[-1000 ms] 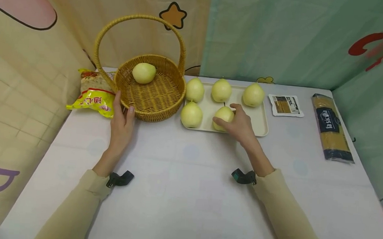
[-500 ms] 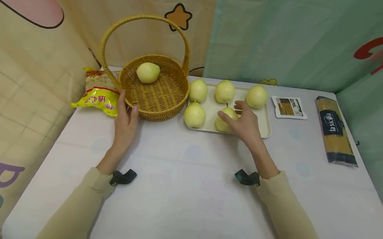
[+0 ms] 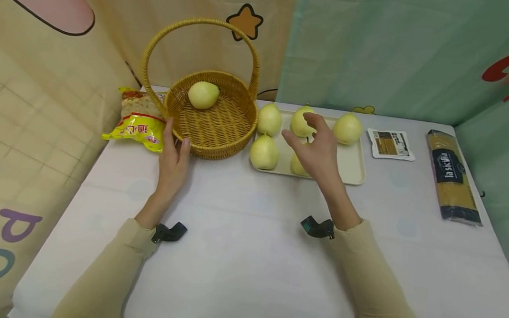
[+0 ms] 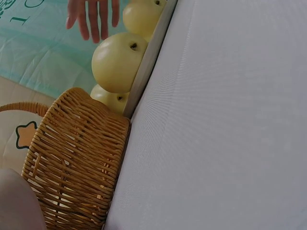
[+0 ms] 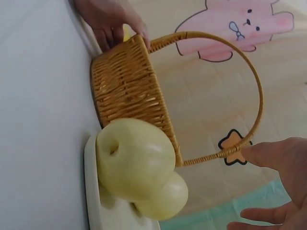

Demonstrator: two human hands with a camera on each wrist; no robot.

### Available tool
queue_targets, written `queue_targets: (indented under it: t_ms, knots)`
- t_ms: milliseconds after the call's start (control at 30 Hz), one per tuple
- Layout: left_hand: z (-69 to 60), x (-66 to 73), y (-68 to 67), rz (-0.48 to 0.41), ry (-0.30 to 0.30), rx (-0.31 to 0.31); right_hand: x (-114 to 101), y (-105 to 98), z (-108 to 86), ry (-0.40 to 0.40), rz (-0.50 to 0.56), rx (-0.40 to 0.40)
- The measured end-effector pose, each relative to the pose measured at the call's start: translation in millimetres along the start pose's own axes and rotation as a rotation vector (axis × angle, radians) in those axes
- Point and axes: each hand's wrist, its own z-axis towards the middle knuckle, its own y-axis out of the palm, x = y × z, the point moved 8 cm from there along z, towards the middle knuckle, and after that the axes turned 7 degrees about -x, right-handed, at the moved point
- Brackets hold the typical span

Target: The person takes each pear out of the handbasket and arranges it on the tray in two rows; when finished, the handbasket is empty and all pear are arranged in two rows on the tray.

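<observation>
A wicker basket (image 3: pixel 220 151) with a tall arched handle stands at the back left, one pale yellow-green pear (image 3: pixel 203 95) inside it. Against its front left side rests my left hand (image 3: pixel 173 166), fingers extended, touching the wall near the rim. Several more pears (image 3: pixel 264 152) sit on a cream tray (image 3: pixel 352 168) to the basket's right. Over the front middle pear (image 3: pixel 298 166) hovers my right hand (image 3: pixel 319 155), thumb and fingers spread, nothing held; it partly hides that pear. In the left wrist view, the right hand's fingers (image 4: pixel 93 19) hang straight above the pears.
A yellow snack bag (image 3: pixel 139 129) lies left of the basket, close to the left hand. Right of the tray are a small white packet (image 3: pixel 390 144) and a spaghetti pack (image 3: pixel 452 176). Printed curtains rise behind the white-covered table (image 3: pixel 249 264).
My right hand has opened from around the front middle pear and risen above it, leaving the pear on the tray. My left hand stays against the basket. The head view has shifted slightly.
</observation>
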Motion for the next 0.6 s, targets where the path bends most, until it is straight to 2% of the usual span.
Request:
queue_targets:
  t_ms: [233, 600]
  knots:
    - [-0.2, 1.5, -2.2, 0.015, 0.01, 0.0, -32.5, 33.6, 13.7, -0.069, 0.086, -0.032]
    - [-0.7, -0.3, -0.2, 0.029, -0.009, -0.008, -63.2, 87.2, 40.9, -0.102, 0.242, -0.099]
